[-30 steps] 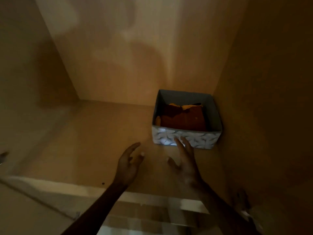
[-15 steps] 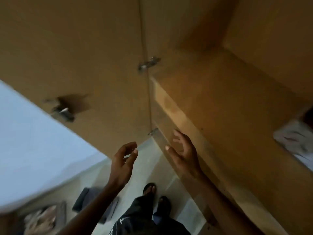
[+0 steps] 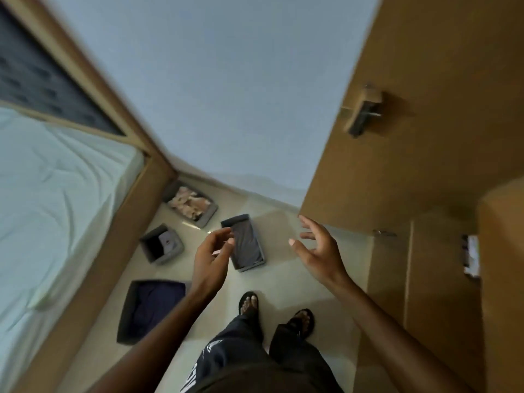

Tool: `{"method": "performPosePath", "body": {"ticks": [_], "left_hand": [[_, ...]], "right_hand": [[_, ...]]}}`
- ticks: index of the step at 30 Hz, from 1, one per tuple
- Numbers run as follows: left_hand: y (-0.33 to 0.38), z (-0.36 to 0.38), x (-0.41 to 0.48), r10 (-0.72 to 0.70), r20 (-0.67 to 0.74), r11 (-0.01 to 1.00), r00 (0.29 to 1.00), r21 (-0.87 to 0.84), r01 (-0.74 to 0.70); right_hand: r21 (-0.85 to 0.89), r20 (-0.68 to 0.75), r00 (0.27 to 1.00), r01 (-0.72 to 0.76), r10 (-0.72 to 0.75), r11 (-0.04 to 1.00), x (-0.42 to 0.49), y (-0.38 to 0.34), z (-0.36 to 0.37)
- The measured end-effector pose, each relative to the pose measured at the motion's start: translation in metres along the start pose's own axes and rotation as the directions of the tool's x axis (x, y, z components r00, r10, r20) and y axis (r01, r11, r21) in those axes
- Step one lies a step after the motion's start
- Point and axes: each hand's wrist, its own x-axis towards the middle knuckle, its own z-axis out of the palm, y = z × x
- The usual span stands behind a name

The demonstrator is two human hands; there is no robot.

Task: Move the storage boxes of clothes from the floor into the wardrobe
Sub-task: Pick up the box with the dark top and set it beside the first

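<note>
Several grey storage boxes stand on the floor between the bed and the wardrobe. The far box (image 3: 190, 204) holds pale clothes. A small square box (image 3: 162, 244) sits beside the bed frame. A narrow box (image 3: 246, 243) with dark cloth lies in the middle, and a large box (image 3: 150, 309) with navy clothes is nearest. My left hand (image 3: 211, 255) hovers empty above the floor, fingers loosely curled, overlapping the narrow box in view. My right hand (image 3: 319, 248) is spread open and empty, near the wardrobe door. A patterned box edge (image 3: 470, 255) shows inside the wardrobe at right.
The open wardrobe door (image 3: 411, 114) with a hinge stands at right. A bed with a pale sheet (image 3: 51, 194) and wooden frame (image 3: 113, 251) fills the left. My feet in sandals (image 3: 249, 303) are on the tiled floor (image 3: 283, 279). A blue-grey wall (image 3: 221, 80) is ahead.
My view has swung left and down from the wardrobe shelf to the floor boxes. Both hands have drawn back from the patterned box on the shelf and stay empty.
</note>
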Motion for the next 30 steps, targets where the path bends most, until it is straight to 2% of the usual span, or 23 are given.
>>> {"method": "performPosePath", "body": {"ticks": [3,9,14,21,26,30], "left_hand": [[-0.020,-0.056,-0.004,-0.058,-0.130,0.998,0.990,-0.035,0.054],[-0.062,-0.151,-0.007,-0.158,-0.280,0.986,0.947,-0.104,0.133],[-0.103,-0.226,-0.006,-0.262,-0.418,0.962,0.870,-0.180,0.203],[-0.174,-0.279,-0.006,-0.478,-0.579,0.877,0.660,-0.353,0.326],[-0.262,-0.291,0.007,-0.624,-0.607,0.781,0.492,-0.477,0.403],[-0.364,-0.286,0.022,-0.728,-0.575,0.685,0.374,-0.575,0.448]], "right_hand": [[-0.067,0.130,0.991,0.049,-0.040,0.997,0.021,-0.025,0.055],[-0.129,0.325,0.942,0.133,-0.085,0.983,0.043,-0.072,0.163],[-0.177,0.526,0.844,0.231,-0.107,0.957,0.056,-0.102,0.277],[-0.230,0.756,0.652,0.340,-0.053,0.912,0.076,-0.104,0.413],[-0.313,0.859,0.507,0.410,0.071,0.857,0.103,-0.046,0.512],[-0.361,0.913,0.372,0.541,0.170,0.760,0.125,0.030,0.592]]}}
